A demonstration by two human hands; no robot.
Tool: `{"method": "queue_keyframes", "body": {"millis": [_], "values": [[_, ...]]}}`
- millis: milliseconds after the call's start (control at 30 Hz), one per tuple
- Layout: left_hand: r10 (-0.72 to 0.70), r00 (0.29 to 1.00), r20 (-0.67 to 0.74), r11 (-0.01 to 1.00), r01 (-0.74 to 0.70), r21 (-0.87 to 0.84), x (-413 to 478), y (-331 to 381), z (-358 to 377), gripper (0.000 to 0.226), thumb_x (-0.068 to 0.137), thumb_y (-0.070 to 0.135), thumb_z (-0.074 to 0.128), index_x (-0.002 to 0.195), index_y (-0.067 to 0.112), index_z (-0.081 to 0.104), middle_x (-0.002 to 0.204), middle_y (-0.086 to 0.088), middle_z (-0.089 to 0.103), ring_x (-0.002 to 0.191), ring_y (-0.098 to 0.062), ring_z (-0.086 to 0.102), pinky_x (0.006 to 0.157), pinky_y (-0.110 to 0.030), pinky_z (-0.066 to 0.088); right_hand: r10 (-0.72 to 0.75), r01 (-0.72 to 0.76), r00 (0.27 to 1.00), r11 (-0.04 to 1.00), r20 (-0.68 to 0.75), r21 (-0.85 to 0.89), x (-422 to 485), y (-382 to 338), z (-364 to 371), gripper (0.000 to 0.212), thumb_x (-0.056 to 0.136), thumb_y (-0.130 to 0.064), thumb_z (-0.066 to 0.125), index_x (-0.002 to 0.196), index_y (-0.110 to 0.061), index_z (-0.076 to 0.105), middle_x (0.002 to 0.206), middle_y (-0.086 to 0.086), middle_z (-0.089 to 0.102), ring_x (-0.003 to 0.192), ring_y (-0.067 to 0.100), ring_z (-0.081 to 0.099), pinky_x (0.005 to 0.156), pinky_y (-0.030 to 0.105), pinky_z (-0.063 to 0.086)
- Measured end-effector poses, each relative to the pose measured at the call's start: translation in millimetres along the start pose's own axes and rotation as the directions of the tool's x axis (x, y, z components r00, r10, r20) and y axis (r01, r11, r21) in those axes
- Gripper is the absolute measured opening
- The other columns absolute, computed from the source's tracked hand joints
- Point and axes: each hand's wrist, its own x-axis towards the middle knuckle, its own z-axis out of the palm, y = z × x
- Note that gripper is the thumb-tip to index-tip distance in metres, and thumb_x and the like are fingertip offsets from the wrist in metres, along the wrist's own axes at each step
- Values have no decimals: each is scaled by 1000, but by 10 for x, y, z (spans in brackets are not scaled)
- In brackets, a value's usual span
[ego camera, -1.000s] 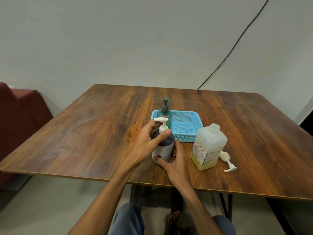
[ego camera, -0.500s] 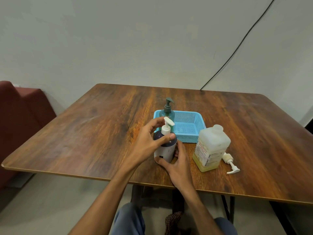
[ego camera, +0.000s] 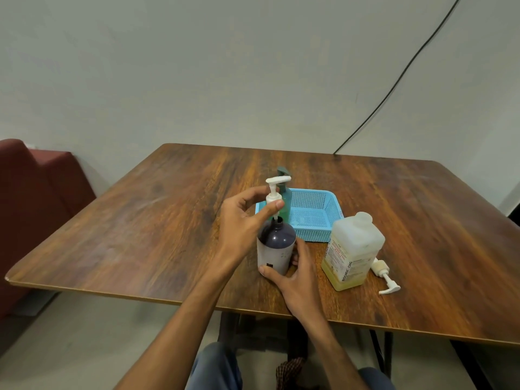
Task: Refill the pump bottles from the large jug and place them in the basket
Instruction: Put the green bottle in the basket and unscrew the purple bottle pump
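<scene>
- Dark-topped pump bottle [ego camera: 276, 244] stands upright near table [ego camera: 140, 220] centre, at 7 o'clock from blue basket [ego camera: 315, 218].
- My left hand [ego camera: 242, 223] pinches white pump head [ego camera: 274, 197], raised clear above the bottle neck.
- My right hand [ego camera: 298, 274] wraps the bottle base.
- Green bottle [ego camera: 284, 198] stands inside basket's left side.
- Jug [ego camera: 353, 250] sits at 3 o'clock of my bottle, loose pump [ego camera: 385, 275] lying beside it.

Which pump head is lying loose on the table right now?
The white pump head right of the large jug lies on its side on the table. The other white pump is held by the left hand above the dark bottle; the green one is upright by the basket.
</scene>
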Motion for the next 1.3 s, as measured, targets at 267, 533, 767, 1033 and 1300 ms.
{"method": "queue_keyframes", "body": {"millis": [267,533,767,1033,1300], "values": [[28,990,-138,986,-50,-158,119,419,-72,30,75,13,86,102,19,75,99,0,79,96,-17,76,87,-32,60,12,-12,1000,1000,6,2,-5,-5,-4,85,69,-38,90,138,-48,42,136,-28,50,128,-5,48,105,32,50],[52,960,-277,976,-107,-189,183,588,-269,37,72,16,87,106,11,73,96,1,79,94,-19,75,86,-32,60,17,-17,1000,1000,19,19,-15,-15,-19,86,69,-33,91,142,-38,44,138,-23,51,128,-2,49,105,30,50],[113,926,-361,993,-122,0,99,287,-456,34,79,13,85,111,15,73,99,3,77,84,-13,69,77,-23,58,16,-17,999,999,31,41,-18,-3,-20,85,70,-36,91,140,-40,44,138,-24,52,130,0,48,107,38,49],[43,940,-340,965,49,259,-195,-444,-596,28,81,8,82,107,16,74,98,5,75,88,-9,71,81,-25,60,10,-10,1000,1000,12,2,-14,-3,-12,83,68,-39,90,132,-55,40,135,-31,50,128,-5,48,107,37,48],[-60,952,-300,858,203,471,-377,-811,-579,25,82,9,78,90,29,66,91,14,65,85,-5,63,76,-30,59,-7,7,1000,1000,3,-24,-16,-7,-28,80,69,-35,91,123,-65,40,130,-37,49,125,-9,48,100,21,46]]}}
